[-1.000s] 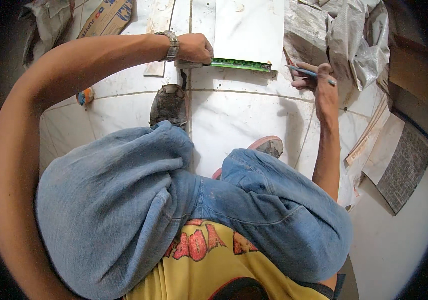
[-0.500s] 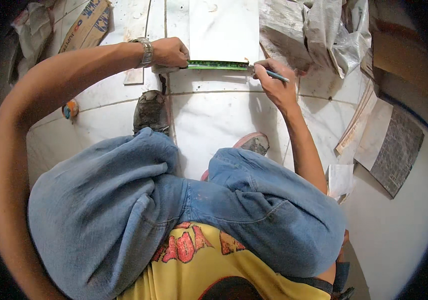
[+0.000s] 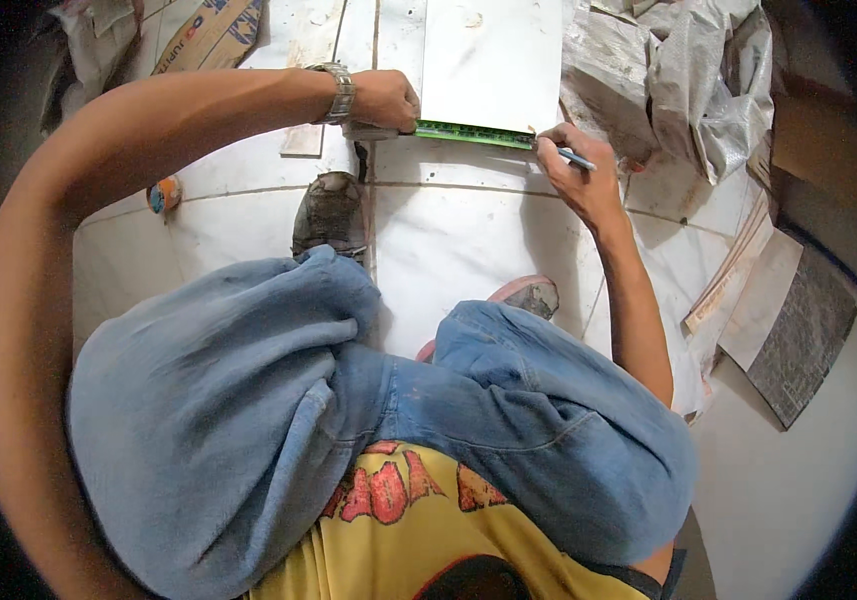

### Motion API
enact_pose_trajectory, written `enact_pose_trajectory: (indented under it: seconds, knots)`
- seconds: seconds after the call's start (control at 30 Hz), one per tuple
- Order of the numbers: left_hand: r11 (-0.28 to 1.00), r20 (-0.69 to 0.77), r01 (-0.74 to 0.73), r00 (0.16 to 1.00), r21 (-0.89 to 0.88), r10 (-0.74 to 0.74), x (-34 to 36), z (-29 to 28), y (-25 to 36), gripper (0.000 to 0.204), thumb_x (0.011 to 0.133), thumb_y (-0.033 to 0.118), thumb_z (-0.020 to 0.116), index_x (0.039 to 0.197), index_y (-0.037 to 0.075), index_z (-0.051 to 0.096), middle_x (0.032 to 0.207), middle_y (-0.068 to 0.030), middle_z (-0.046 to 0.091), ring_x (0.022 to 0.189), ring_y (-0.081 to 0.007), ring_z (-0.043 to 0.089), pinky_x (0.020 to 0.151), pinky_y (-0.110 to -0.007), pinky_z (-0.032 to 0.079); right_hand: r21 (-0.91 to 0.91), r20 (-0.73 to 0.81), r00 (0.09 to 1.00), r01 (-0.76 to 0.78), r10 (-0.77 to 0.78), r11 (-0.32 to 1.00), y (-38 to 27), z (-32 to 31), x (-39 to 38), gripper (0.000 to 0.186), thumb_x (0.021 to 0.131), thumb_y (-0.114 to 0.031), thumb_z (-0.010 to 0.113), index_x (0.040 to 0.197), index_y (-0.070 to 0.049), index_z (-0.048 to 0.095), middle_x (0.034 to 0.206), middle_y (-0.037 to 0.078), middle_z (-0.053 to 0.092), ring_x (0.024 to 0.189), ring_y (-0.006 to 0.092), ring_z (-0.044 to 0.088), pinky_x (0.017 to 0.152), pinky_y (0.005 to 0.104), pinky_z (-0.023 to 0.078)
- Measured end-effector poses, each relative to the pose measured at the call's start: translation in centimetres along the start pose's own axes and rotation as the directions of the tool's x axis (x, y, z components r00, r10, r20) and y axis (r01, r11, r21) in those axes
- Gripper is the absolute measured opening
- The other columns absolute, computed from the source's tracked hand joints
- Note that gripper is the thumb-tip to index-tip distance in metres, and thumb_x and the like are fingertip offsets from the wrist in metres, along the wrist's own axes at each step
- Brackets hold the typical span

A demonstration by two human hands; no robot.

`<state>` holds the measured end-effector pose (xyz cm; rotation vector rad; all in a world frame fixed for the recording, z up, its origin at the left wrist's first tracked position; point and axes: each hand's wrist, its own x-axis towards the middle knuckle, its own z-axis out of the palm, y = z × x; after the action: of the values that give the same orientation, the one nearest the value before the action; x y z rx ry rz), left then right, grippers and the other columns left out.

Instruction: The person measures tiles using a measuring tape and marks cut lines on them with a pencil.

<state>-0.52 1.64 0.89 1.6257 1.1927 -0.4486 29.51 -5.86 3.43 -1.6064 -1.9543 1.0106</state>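
Observation:
A white tile [image 3: 491, 62] lies on the floor in front of me. Along its near edge runs a bright green strip with dark markings, which looks like a tape measure [image 3: 475, 133]. My left hand [image 3: 386, 101] is closed on the strip's left end at the tile's near left corner; a greyish part shows under the fingers. At the near right corner, my right hand [image 3: 580, 168] pinches a slim grey-blue pen [image 3: 576, 158]. Its writing end is hidden by the fingers, close to the strip's right end.
Crumpled silvery sacks [image 3: 713, 85] lie at the far right. Further down on the right are thin strips [image 3: 728, 262] and a dark marbled tile piece [image 3: 805, 330]. A cardboard piece [image 3: 210, 38] is at the far left, with an orange roll [image 3: 163, 195] nearer. My shoes [image 3: 329, 215] stand below the tile.
The view has shifted, so the tile and both hands appear further right. My right hand is a little closer to the strip's right end. Both hands keep their holds.

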Motion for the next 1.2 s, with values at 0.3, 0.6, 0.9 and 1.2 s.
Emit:
enact_pose_trajectory:
  seconds: [0.3,0.6,0.9,1.2]
  knots:
    - [0.999,-0.005,0.046,0.999,-0.007,-0.046,0.0,0.1,0.2,0.019,0.079,0.019,0.067,0.088,0.005,0.076,0.073,-0.0029,0.069,0.063,-0.0127,0.059,0.061,-0.033,0.049,-0.030,0.005,0.998,0.064,-0.064,0.997,-0.2,-0.2,0.2,0.018,0.087,-0.016,0.063,0.084,0.001,0.068,0.070,0.019,0.064,0.059,0.0270,0.062,0.060,0.0356,0.049]
    - [1.000,0.059,-0.004,0.998,-0.015,0.005,-0.4,-1.7,0.7,0.017,0.083,0.021,0.063,0.079,0.010,0.075,0.068,-0.0005,0.066,0.058,-0.0111,0.055,0.054,-0.030,0.045,-0.070,0.079,0.996,0.048,-0.042,0.996,-0.6,-2.0,0.9,0.018,0.084,-0.017,0.063,0.082,0.001,0.066,0.073,0.018,0.065,0.063,0.0299,0.063,0.063,0.0368,0.049]
    - [0.963,-0.510,-0.147,0.824,0.228,0.247,8.6,-21.7,-2.2,0.035,0.083,0.032,0.064,0.104,0.007,0.076,0.088,-0.0056,0.075,0.075,-0.0152,0.066,0.067,-0.032,0.055,0.001,0.095,0.993,-0.065,0.064,0.998,-1.7,-12.2,10.9,0.027,0.086,-0.025,0.065,0.091,0.001,0.069,0.073,0.007,0.065,0.067,0.0136,0.058,0.065,0.0284,0.047]
    - [0.939,-0.542,-0.049,0.806,0.340,0.239,16.4,-29.5,-4.7,0.037,0.079,0.033,0.066,0.105,0.008,0.076,0.093,-0.0122,0.075,0.078,-0.0238,0.070,0.075,-0.037,0.056,0.242,-0.160,0.983,-0.051,0.092,0.969,-1.0,-10.3,27.1,0.034,0.083,-0.029,0.066,0.094,0.003,0.070,0.074,0.007,0.066,0.066,0.0138,0.061,0.064,0.0276,0.049]
